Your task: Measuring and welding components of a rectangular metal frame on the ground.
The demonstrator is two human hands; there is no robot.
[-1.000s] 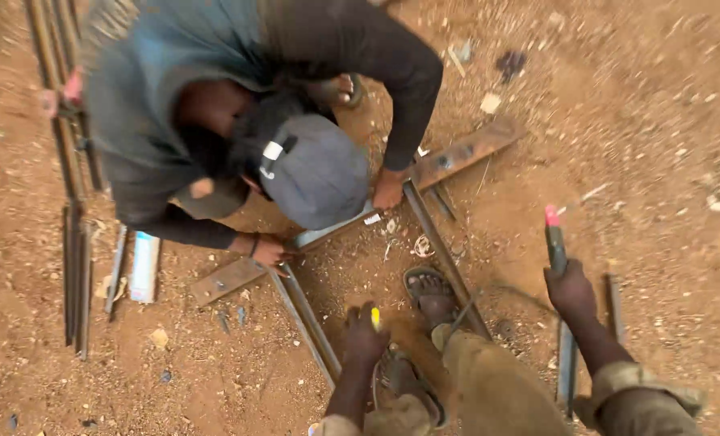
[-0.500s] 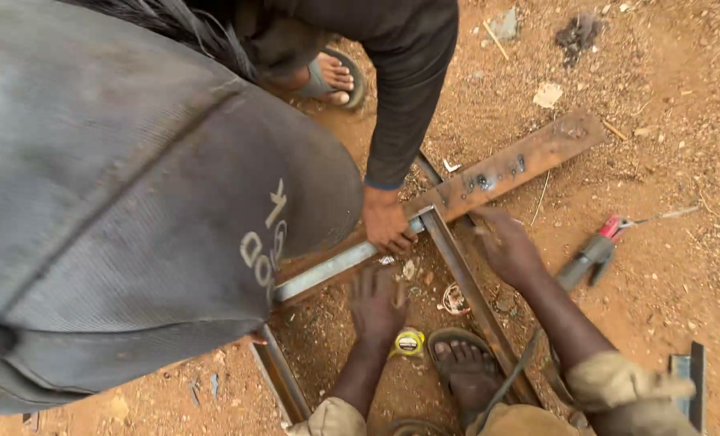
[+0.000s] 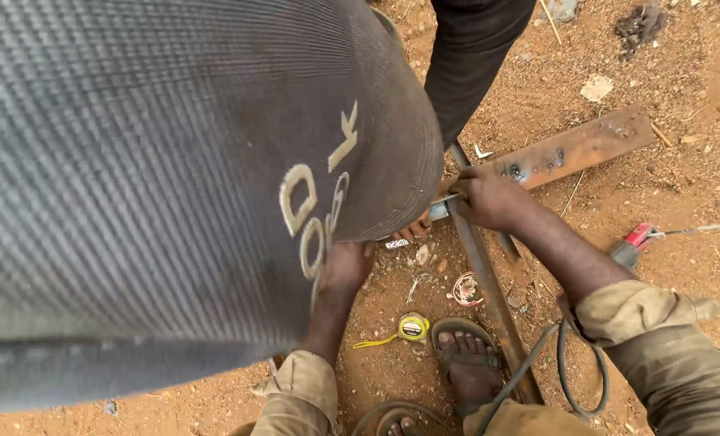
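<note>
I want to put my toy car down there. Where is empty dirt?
Bare dirt lies right of the rusty flat bar, above the red tool. It is crowded where the right hand grips the steel frame, and around the tape measure and sandalled foot.

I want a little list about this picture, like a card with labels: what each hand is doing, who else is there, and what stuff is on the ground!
Right hand: grips the joint where a pale metal bar meets the rusty angle bar.
Left hand: reaches forward, fingers hidden under a co-worker's grey cap.
Co-worker's hand: at the same joint.
Ground: red dirt with a yellow tape measure, a flat rusty plate, a red-handled tool and a dark cable.
Foot: sandal beside the bar.
</note>
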